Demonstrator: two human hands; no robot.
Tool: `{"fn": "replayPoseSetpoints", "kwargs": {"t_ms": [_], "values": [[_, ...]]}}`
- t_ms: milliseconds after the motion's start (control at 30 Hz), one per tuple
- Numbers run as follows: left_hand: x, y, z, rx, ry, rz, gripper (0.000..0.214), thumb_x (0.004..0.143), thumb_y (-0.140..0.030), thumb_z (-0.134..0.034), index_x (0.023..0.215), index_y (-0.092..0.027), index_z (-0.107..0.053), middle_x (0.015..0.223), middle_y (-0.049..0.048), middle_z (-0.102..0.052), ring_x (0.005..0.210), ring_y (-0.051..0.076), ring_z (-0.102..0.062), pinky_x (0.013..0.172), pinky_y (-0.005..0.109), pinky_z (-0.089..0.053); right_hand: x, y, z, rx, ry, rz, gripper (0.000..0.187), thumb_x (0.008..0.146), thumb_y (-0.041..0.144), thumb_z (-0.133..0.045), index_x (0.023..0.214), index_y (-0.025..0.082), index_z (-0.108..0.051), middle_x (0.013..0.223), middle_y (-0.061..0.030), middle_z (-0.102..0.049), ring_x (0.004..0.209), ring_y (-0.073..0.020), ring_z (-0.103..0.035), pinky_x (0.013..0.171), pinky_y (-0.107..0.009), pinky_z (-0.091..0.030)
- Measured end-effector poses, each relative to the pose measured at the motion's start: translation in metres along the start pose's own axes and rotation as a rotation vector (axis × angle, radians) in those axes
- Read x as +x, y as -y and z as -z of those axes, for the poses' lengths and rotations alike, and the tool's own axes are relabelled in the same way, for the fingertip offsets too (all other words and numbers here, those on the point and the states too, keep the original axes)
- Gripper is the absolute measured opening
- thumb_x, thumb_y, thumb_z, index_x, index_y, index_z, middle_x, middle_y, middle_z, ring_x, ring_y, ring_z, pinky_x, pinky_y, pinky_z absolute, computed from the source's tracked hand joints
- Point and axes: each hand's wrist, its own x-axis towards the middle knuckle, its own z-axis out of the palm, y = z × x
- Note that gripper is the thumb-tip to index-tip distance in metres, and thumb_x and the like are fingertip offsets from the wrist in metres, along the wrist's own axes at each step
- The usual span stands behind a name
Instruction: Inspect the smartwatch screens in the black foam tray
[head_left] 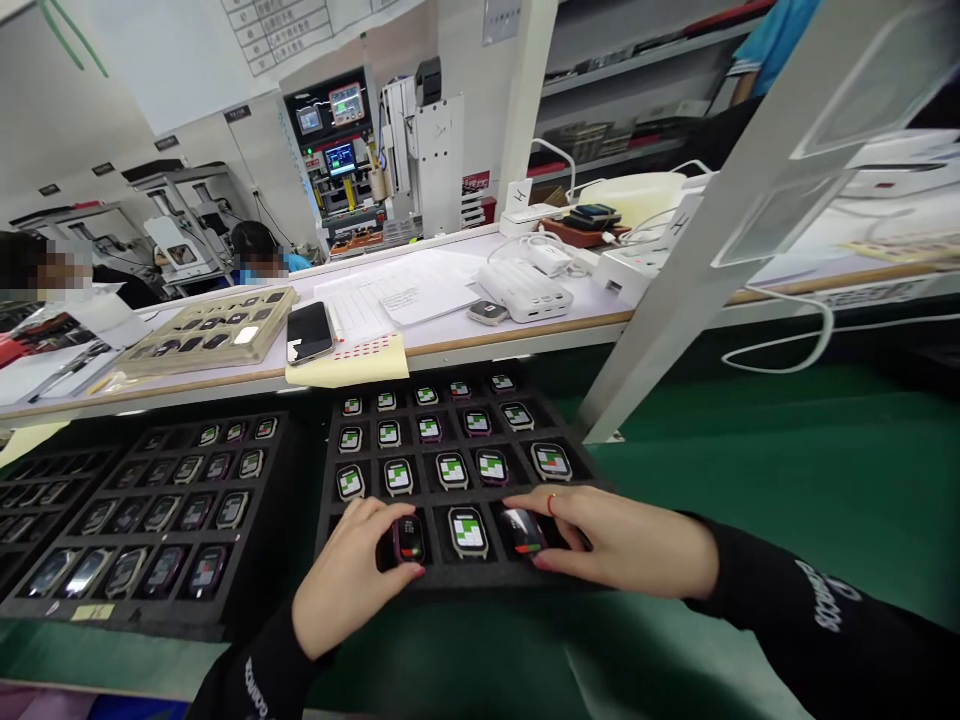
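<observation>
My left hand (352,565) has its thumb and forefinger closed on a dark smartwatch (409,540) in the front row of a black foam tray (480,577). Farther right in that row, my right hand (592,532) grips another smartwatch (523,530), which sits tilted with glare across its screen. Between the two hands lies a light-framed smartwatch (468,530) with a green and white screen. Several more watches with lit green and white screens fill the rows behind. The lower fingers of both hands are partly hidden.
A second foam tray of watches (161,510) stands to the left. Behind is a bench with a phone (310,332), a clear plastic tray (206,330), papers (420,287) and a white power bank (525,290). A slanted white post (675,270) rises at right. Two people sit beyond.
</observation>
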Motion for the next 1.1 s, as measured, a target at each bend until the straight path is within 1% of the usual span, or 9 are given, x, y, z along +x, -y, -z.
{"fn": "replayPoseSetpoints", "kwargs": {"t_ms": [133, 200, 333, 433, 533, 767, 933, 1033, 1100], "values": [[0.003, 0.009, 0.010, 0.055, -0.053, -0.027, 0.057, 0.073, -0.037, -0.074, 0.125, -0.033, -0.053, 0.132, 0.0067, -0.041, 0.128, 0.030, -0.038, 0.105, 0.045, -0.039, 0.002, 0.005, 0.006, 0.016, -0.155, 0.109, 0.030, 0.092, 0.037, -0.049, 0.107, 0.021, -0.069, 0.115, -0.0102, -0.063, 0.074, -0.0244, -0.065, 0.068, -0.036, -0.051], [0.009, 0.018, 0.017, 0.131, -0.166, -0.029, 0.048, 0.080, -0.039, -0.067, 0.125, -0.031, -0.053, 0.134, 0.0074, -0.039, 0.131, 0.029, -0.034, 0.108, 0.048, -0.034, 0.006, 0.013, 0.006, -0.004, -0.212, 0.134, 0.030, 0.095, 0.035, -0.043, 0.106, 0.021, -0.069, 0.112, -0.0085, -0.065, 0.082, -0.0257, -0.066, 0.073, -0.037, -0.050], [0.025, 0.042, 0.028, 0.350, -0.382, 0.035, 0.030, 0.093, -0.041, -0.045, 0.112, -0.026, -0.061, 0.124, 0.0106, -0.048, 0.126, 0.031, -0.038, 0.104, 0.054, -0.034, 0.019, 0.032, -0.003, -0.120, -0.169, 0.147, 0.028, 0.098, 0.022, -0.043, 0.095, 0.017, -0.070, 0.097, -0.0062, -0.069, 0.088, -0.0243, -0.065, 0.079, -0.035, -0.050], [0.035, 0.056, 0.028, 0.430, -0.359, 0.100, 0.032, 0.095, -0.040, -0.039, 0.109, -0.025, -0.063, 0.124, 0.0117, -0.051, 0.125, 0.032, -0.039, 0.099, 0.054, -0.038, 0.031, 0.043, -0.015, -0.342, -0.142, 0.080, 0.028, 0.098, 0.016, -0.046, 0.083, 0.015, -0.070, 0.093, -0.0064, -0.066, 0.081, -0.0227, -0.065, 0.073, -0.032, -0.050], [0.040, 0.062, 0.025, 0.446, -0.357, 0.089, 0.034, 0.096, -0.039, -0.035, 0.108, -0.025, -0.063, 0.129, 0.0109, -0.052, 0.127, 0.031, -0.039, 0.099, 0.052, -0.039, 0.041, 0.048, -0.025, -0.518, -0.122, 0.063, 0.023, 0.098, 0.017, -0.049, 0.088, 0.014, -0.069, 0.095, -0.0075, -0.061, 0.077, -0.0226, -0.064, 0.065, -0.031, -0.050], [0.047, 0.063, 0.026, 0.550, -0.414, 0.064, 0.038, 0.096, -0.032, -0.032, 0.093, -0.018, -0.067, 0.121, 0.0147, -0.058, 0.124, 0.033, -0.042, 0.096, 0.052, -0.042, 0.045, 0.050, -0.031, -0.614, -0.072, 0.063, 0.024, 0.100, 0.019, -0.045, 0.092, 0.014, -0.067, 0.096, -0.0091, -0.058, 0.074, -0.0218, -0.064, 0.058, -0.028, -0.044], [0.041, 0.067, 0.025, 0.386, -0.396, 0.010, 0.034, 0.097, -0.032, -0.031, 0.102, -0.023, -0.064, 0.131, 0.0109, -0.051, 0.133, 0.030, -0.032, 0.104, 0.054, -0.034, 0.042, 0.046, -0.030, -0.504, -0.078, 0.075, 0.022, 0.099, 0.016, -0.042, 0.091, 0.014, -0.063, 0.097, -0.0079, -0.058, 0.070, -0.0195, -0.063, 0.059, -0.028, -0.043], [0.035, 0.061, 0.026, 0.239, -0.380, -0.016, 0.029, 0.096, -0.028, -0.031, 0.103, -0.025, -0.059, 0.121, 0.0070, -0.056, 0.123, 0.026, -0.042, 0.102, 0.049, -0.034, 0.041, 0.044, -0.026, -0.287, -0.076, 0.047, 0.016, 0.098, 0.014, -0.041, 0.095, 0.016, -0.057, 0.087, -0.0041, -0.062, 0.066, -0.0181, -0.061, 0.059, -0.028, -0.040], [0.034, 0.055, 0.029, 0.132, -0.316, -0.002, 0.028, 0.097, -0.029, -0.029, 0.101, -0.025, -0.056, 0.111, 0.0048, -0.061, 0.110, 0.024, -0.051, 0.097, 0.045, -0.036, 0.041, 0.045, -0.023, -0.136, -0.023, 0.034, 0.014, 0.097, 0.012, -0.041, 0.097, 0.017, -0.054, 0.075, -0.0013, -0.062, 0.063, -0.0177, -0.059, 0.058, -0.026, -0.038]]}}
